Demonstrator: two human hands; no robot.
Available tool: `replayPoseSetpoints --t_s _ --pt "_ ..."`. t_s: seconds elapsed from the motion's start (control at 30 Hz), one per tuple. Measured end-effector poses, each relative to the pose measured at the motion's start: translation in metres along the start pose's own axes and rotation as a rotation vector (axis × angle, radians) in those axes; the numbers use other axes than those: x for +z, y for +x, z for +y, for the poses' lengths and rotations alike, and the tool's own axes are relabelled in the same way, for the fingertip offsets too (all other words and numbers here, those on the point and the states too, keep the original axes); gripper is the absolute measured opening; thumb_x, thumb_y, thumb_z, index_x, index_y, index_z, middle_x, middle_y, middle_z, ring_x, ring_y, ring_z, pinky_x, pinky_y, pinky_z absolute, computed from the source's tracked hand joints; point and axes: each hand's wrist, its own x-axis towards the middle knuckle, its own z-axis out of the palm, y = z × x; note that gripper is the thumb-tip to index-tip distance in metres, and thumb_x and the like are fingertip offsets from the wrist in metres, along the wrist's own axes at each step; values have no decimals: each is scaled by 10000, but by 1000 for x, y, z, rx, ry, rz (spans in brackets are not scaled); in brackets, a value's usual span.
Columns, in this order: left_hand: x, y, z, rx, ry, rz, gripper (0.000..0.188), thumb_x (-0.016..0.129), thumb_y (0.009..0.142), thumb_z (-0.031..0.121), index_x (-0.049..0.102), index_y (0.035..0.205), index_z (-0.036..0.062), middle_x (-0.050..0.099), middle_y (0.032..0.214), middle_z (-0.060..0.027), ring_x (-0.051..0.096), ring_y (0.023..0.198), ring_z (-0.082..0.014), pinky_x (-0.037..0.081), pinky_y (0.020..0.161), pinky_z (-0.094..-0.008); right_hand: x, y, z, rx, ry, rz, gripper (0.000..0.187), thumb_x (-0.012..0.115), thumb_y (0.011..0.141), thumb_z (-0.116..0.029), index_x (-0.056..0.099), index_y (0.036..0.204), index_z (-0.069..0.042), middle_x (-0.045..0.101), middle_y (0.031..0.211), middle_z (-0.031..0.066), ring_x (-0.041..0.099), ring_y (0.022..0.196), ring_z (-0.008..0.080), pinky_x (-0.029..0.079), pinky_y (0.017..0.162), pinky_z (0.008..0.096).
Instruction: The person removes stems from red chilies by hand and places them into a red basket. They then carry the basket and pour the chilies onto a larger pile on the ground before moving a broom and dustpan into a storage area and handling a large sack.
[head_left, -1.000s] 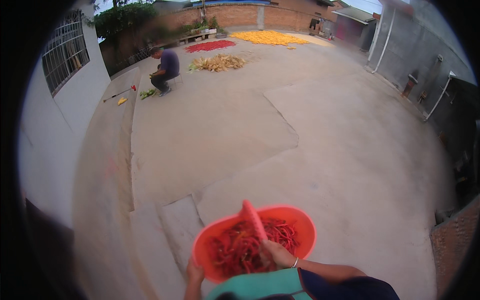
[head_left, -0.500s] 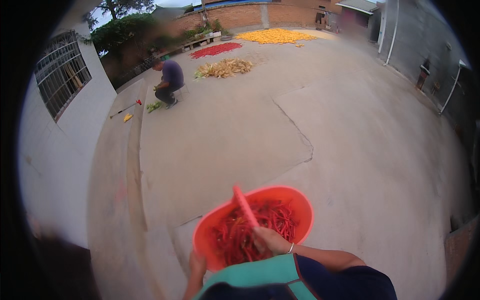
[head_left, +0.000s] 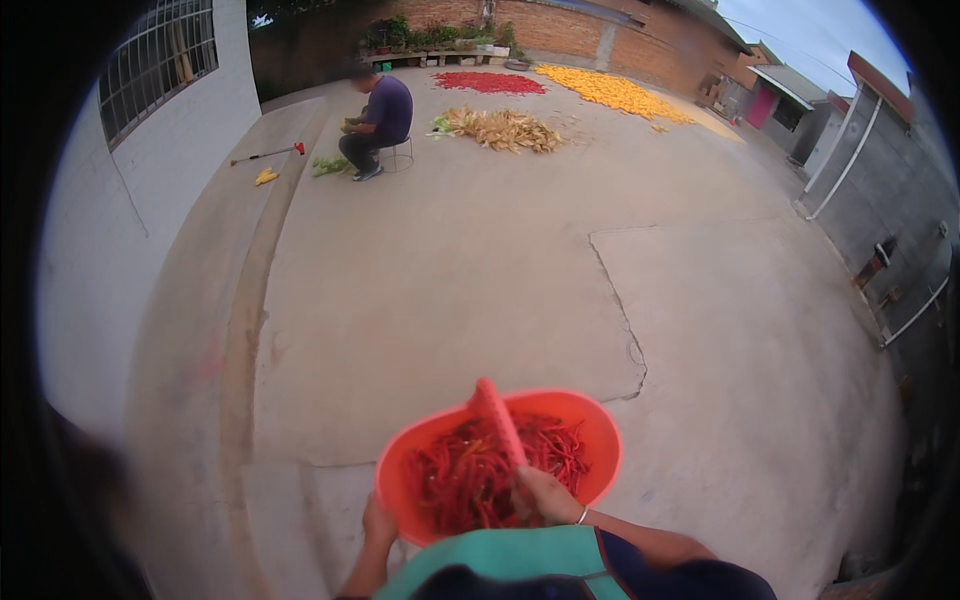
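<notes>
An orange-red plastic basket (head_left: pixel 604 432) is held in front of my body, heaped with long red chili peppers (head_left: pixel 470 475). Its pink-red handle (head_left: pixel 498 420) arches over the chilies. My right hand (head_left: pixel 545 496) is closed around the near end of that handle, a pale bracelet on its wrist. On the basket's left side, my left hand (head_left: pixel 378 522) grips the rim; its fingers are partly hidden by the wall.
A seated person (head_left: pixel 385 115) on a stool handles corn at the far left, beside green husks (head_left: pixel 332 166). Beyond lie piles of dry husks (head_left: pixel 505 130), red chilies (head_left: pixel 488 83) and yellow corn (head_left: pixel 612 92). A long-handled tool (head_left: pixel 268 154) lies by a low step (head_left: pixel 255 290).
My view has shifted forward and turned, so the person and the piles look nearer and further right. Both hands keep their hold on the basket.
</notes>
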Motion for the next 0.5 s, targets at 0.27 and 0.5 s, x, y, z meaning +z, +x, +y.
replayPoseSetpoints --t_s 0.27,0.5 --pt "8 186 94 115 36 25 415 556 723 79 478 1124 7 606 1002 -224 587 937 -379 466 807 -420 -30 138 -138 -161 65 -94 301 392 961 -364 452 861 -87 434 624 29 401 516 129 349 482 252" --pt "8 314 187 60 18 118 359 535 770 161 496 1115 70 604 974 -227 573 924 -410 458 793 -457 -41 253 -276 -196 -68 -228 320 387 960 -377 449 859 -80 432 611 32 404 514 123 354 484 255"
